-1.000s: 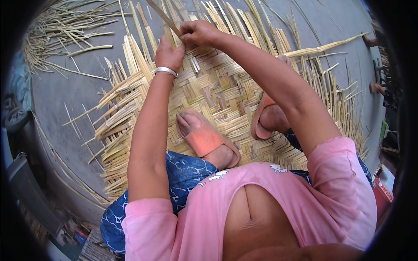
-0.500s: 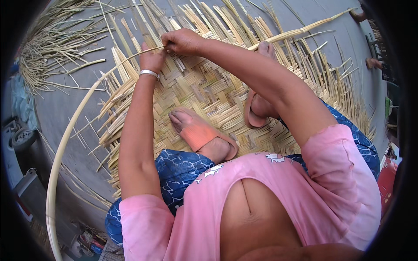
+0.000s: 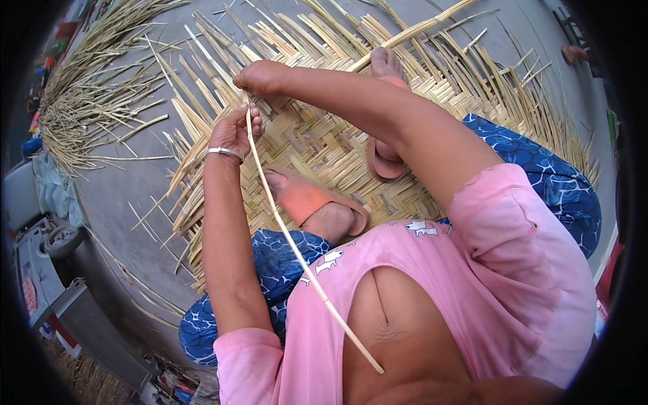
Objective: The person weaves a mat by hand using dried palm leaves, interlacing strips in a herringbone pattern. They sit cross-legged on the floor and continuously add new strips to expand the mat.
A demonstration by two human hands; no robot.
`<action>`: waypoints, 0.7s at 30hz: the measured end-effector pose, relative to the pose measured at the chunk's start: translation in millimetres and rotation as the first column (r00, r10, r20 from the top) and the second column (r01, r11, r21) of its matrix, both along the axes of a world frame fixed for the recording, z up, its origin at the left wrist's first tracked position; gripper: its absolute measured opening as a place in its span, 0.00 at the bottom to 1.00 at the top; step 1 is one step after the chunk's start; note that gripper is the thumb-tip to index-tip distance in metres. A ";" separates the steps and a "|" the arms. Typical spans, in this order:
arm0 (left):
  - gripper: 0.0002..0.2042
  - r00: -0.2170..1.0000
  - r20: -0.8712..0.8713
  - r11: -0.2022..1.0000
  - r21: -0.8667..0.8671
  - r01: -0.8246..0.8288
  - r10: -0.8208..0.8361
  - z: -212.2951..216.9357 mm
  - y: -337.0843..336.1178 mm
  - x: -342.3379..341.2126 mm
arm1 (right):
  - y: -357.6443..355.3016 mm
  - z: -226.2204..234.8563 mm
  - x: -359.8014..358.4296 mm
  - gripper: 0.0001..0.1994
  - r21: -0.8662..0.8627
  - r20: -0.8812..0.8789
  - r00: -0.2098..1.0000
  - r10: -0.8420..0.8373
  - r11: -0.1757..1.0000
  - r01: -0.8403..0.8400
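A flat woven bamboo mat (image 3: 324, 145) lies on the grey ground under my feet, with loose strip ends sticking out around it. My right hand (image 3: 263, 77) is closed on the top of a long thin bamboo strip (image 3: 297, 250) that runs down toward my chest. Just below, my left hand (image 3: 236, 131), with a metal bangle at the wrist, pinches the same strip at the mat's left edge. My feet in orange sandals (image 3: 314, 202) rest on the mat.
A heap of loose bamboo strips (image 3: 94, 88) lies at the upper left. A vehicle wheel and metal frame (image 3: 61, 239) stand at the left edge. Another person's foot (image 3: 577, 52) shows at the upper right. A thicker bamboo strip (image 3: 418, 30) crosses the mat's far side.
Both hands have shifted left along the mat's edge. A long strip now runs from my hands back toward my chest. The view has tilted.
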State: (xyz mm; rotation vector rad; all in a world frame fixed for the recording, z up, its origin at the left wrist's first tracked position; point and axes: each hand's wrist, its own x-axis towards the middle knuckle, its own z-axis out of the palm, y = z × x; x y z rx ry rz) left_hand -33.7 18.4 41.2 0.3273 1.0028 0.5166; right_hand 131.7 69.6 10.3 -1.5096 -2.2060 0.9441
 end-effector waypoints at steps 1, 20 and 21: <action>0.07 0.999 -0.039 1.000 -0.024 -0.019 0.018 -0.5 -5.7 4.4 | -1.3 2.4 0.5 0.16 0.018 0.016 1.000 0.004 1.000 -0.004; 0.07 0.961 -0.257 0.994 0.035 -0.100 0.106 -4.0 -74.7 43.8 | -78.3 -1.1 16.3 0.06 -0.483 -0.288 0.911 -0.295 0.866 0.128; 0.07 0.962 -0.250 0.994 0.027 -0.107 0.111 -2.5 -78.4 46.0 | -77.3 -1.6 15.7 0.05 -0.544 -0.312 0.887 -0.341 0.829 0.127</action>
